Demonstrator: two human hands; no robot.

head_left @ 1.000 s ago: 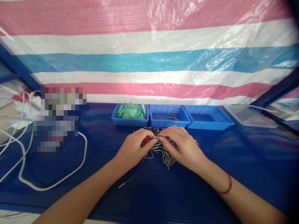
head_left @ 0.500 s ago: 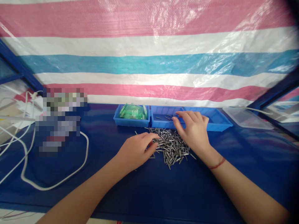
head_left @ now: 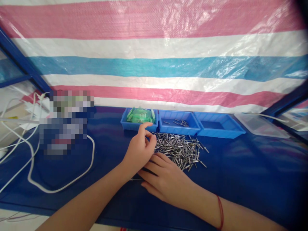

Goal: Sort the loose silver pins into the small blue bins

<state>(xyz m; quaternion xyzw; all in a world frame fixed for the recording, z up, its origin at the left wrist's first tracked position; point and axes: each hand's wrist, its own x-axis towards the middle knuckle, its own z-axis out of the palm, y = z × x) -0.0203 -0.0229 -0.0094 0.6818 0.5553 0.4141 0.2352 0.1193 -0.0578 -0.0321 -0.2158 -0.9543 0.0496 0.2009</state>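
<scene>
- The right hand is low over the middle of the worktop; its thumb and forefinger stand apart, on the two sides of a lone pin. I see no firm hold, so the pin could slip or roll if only one finger presses it.
- The left hand is half curled, with a gap between index finger and thumb. Whether something is inside its grip, I cannot tell; a small pin hidden there could fall out if the fingers relax.
- The fingers of the right hand lie close under the left wrist. If both hands move at once, they could bump and push the lone pin toward the near edge of the worktop.
- The pile of metal pins spreads loosely just beside both hands, nearer to the far edge. A careless sweep of the right hand could scatter it toward the right edge.
- Behind the pile, the middle blue bin holds a few pins, and the left blue bin holds green packets. Since these bins stand side by side, a pin could drop into the wrong one.
</scene>
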